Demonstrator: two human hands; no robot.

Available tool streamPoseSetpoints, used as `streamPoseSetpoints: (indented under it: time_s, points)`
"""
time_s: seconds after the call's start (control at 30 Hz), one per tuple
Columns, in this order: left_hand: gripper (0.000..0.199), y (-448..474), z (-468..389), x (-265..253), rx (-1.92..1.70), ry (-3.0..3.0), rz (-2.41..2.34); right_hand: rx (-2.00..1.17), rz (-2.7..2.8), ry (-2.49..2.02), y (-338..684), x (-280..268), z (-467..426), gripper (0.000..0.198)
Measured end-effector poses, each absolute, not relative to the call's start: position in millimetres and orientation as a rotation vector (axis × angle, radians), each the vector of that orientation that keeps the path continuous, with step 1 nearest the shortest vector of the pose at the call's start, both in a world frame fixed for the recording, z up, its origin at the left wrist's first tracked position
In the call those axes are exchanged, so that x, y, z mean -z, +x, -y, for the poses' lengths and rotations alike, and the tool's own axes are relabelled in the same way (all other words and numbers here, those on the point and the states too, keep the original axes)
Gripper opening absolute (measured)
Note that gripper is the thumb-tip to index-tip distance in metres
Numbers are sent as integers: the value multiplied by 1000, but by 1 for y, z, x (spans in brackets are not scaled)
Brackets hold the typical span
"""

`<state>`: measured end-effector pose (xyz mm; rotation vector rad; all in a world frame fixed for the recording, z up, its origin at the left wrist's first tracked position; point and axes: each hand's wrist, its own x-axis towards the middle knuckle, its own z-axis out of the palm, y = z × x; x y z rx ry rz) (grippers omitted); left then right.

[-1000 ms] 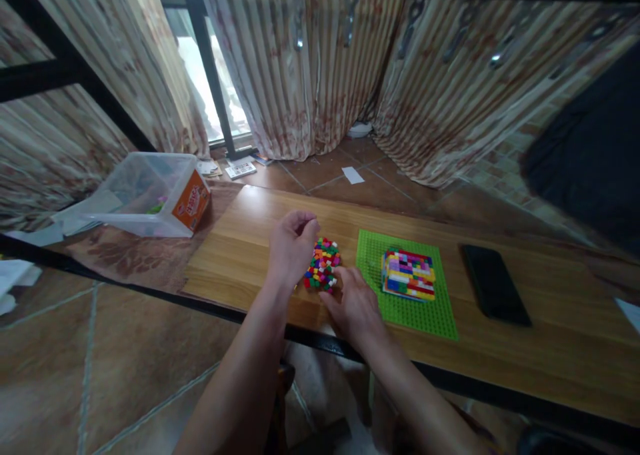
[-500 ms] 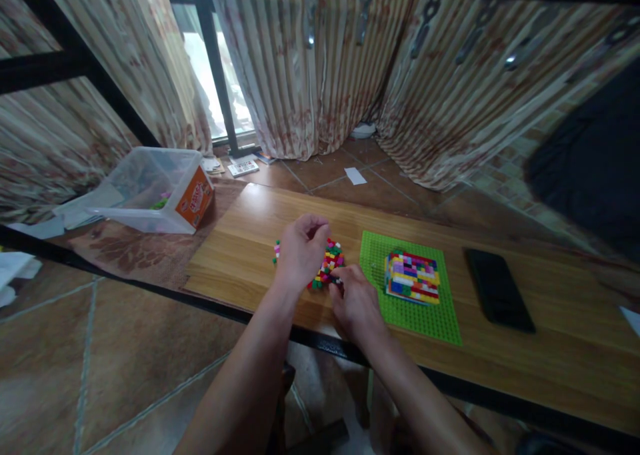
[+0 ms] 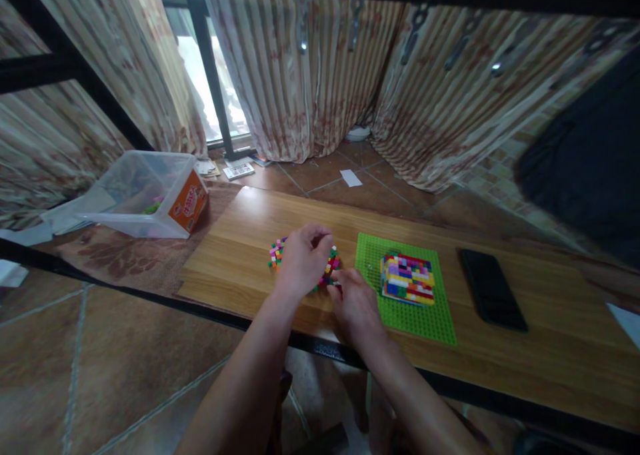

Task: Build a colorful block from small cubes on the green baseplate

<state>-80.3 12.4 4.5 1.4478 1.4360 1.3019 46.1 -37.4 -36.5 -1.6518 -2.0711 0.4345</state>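
Bricks point(image 3: 277, 250) beside left hand point(image 3: 304, 258)

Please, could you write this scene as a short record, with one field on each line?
Left hand: above the loose bricks, fingers curled; whether it holds one cannot be seen
Right hand: at the right side of the bricks, fingers bent
Loose bricks: small, many colours, partly hidden by the left hand
Baseplate: green, bearing a multicoloured brick block
Phone: black, lying right of the baseplate
Bin: clear plastic, orange label
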Motion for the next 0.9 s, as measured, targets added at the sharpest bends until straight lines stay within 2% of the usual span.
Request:
streamPoseSetpoints:
  time_s: [0.2,0.63,0.8,0.9]
  points:
    - [11,-78,-12,-1,-1260,1494,-1438,-434,2054,-1610,47,37,39,29]
    - [12,-76,-13,2,-1248,1494,-1412,-555,2124,-1584,47,31,35,20]
    - [11,-75,-13,1,-1260,1449,-1393,-557,2175,-1578,47,30,35,27]
    - [10,-75,-12,0,-1268,1444,-1386,-563,2202,-1595,46,28,35,24]
